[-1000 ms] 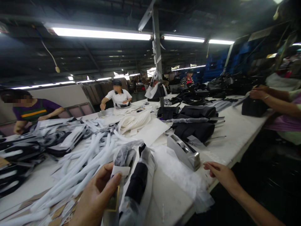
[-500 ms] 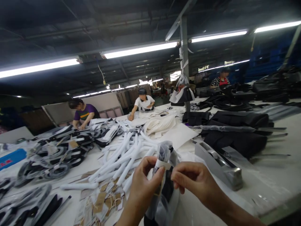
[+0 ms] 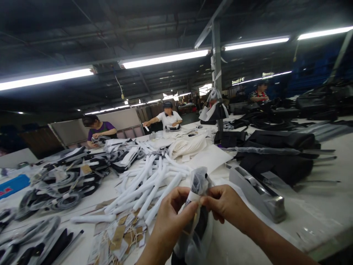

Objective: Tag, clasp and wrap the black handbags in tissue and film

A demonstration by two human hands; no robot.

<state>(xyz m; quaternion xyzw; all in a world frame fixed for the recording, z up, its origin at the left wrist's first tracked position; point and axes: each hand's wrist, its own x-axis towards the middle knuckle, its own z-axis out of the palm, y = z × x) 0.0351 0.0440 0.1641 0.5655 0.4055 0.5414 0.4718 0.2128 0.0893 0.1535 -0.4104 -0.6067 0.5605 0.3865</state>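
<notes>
A black strap bundle wrapped in clear plastic (image 3: 199,179) stands upright in front of me, with a white paper strip (image 3: 193,196) across its upper part. My left hand (image 3: 175,215) is closed on the bundle from the left, its thumb pressing the strip. From the right, my right hand (image 3: 227,204) pinches at the strip's far end, thumb in front and fingers curled beside the plastic. Whatever lies between the right fingertips is mostly hidden. Below the hands, the bundle's lower part is blurred.
White foam-like tubes (image 3: 149,184) and brown paper tags (image 3: 118,235) lie to the left. A grey metal tape dispenser (image 3: 256,195) stands at right, before black bags (image 3: 278,165). Plastic-wrapped straps (image 3: 66,184) are heaped further left. Co-workers sit across the table.
My right hand has moved left and up, from beside the bundle to its strip. The bundle has shifted slightly right. Across the table, a co-worker's arm has lifted with a white piece.
</notes>
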